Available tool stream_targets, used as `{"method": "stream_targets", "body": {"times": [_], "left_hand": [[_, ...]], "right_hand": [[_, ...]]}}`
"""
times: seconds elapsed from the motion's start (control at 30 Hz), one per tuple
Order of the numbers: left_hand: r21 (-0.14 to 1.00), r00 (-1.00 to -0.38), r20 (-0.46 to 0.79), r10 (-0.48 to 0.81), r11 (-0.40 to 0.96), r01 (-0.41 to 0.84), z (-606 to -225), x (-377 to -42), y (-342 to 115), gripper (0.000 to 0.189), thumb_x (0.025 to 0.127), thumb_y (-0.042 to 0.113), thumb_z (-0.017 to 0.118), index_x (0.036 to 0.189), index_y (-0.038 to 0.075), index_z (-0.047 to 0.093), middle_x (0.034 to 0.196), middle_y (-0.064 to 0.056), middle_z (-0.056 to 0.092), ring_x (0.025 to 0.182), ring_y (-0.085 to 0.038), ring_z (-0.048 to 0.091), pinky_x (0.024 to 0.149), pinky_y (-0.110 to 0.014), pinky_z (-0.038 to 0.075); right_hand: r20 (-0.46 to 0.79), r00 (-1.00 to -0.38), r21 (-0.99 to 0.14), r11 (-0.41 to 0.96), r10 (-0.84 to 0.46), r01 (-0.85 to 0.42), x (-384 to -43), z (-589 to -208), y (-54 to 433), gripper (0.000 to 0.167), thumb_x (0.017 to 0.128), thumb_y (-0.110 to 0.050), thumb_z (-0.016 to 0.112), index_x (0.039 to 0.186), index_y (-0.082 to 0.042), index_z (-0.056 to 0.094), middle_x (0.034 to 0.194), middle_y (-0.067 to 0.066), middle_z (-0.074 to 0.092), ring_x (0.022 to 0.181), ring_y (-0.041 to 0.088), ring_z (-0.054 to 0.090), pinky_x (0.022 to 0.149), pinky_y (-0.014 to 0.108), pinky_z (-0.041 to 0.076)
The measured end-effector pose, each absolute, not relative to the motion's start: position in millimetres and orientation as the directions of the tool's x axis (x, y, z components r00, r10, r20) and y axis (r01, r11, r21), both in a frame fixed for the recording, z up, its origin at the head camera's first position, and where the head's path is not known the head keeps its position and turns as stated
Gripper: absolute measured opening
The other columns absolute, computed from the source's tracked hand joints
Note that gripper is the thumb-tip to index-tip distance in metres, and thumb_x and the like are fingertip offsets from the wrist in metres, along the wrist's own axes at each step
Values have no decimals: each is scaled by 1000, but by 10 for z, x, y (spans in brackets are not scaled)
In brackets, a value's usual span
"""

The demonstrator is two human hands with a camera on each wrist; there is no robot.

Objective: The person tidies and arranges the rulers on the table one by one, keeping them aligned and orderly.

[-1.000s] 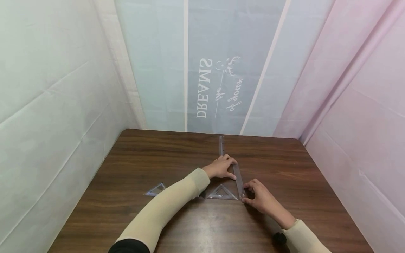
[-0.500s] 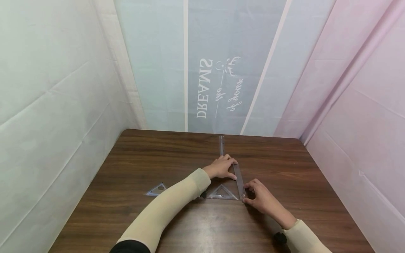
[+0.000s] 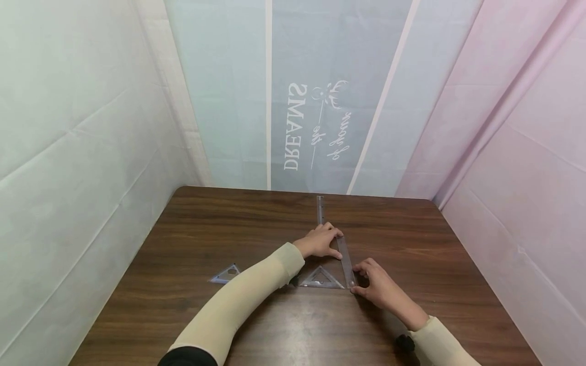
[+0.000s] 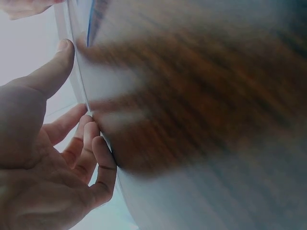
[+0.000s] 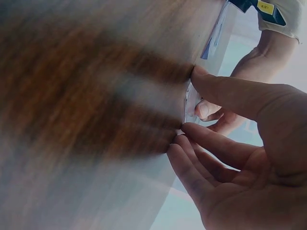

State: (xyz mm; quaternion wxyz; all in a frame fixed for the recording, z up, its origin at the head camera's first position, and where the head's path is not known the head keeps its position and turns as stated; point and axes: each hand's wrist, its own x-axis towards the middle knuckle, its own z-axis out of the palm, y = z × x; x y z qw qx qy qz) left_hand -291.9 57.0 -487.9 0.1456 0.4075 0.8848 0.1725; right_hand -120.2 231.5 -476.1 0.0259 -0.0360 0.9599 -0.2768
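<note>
On the table lies a clear, greyish ruler (image 3: 346,262), slanting slightly from the far left to the near right. My left hand (image 3: 317,242) touches its far part, thumb at the left edge and index finger at the far end. At the near end, my right hand (image 3: 376,285) rests its thumb by the corner and its index finger along the right edge, fingers fairly straight. A clear set square (image 3: 322,278) lies just left of the near end. Beyond the left hand, a second clear ruler (image 3: 320,209) points toward the far edge, its near part hidden by that hand.
A smaller bluish set square (image 3: 225,274) lies at the left, partly covered by the left sleeve (image 3: 242,290). The dark wooden table (image 3: 192,223) has fabric walls at the left, back and right, with mirrored lettering (image 3: 295,127) on the back one.
</note>
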Motion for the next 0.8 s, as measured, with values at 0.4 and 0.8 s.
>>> {"method": "stream_targets", "body": {"times": [0.4, 0.8], "left_hand": [[411, -629, -115, 769, 614, 674, -4888, -2914, 574, 69, 96, 55, 78, 154, 24, 56, 151, -3, 50, 133, -23, 50, 109, -40, 47], [489, -608, -113, 786, 576, 655, -4888, -2911, 510, 70, 100, 49, 75, 158, 17, 53, 153, -6, 51, 140, -22, 50, 116, -39, 43]], "right_hand": [[-36, -996, -522, 851, -87, -56, -1207, -4744, 2293, 46, 79, -11, 97, 116, 3, 72, 110, 8, 62, 100, 23, 63, 88, 44, 57], [-65, -992, -512, 857, -105, -57, -1226, -4692, 2264, 47, 81, -16, 96, 116, 3, 72, 109, 9, 62, 101, 25, 65, 87, 45, 58]]}}
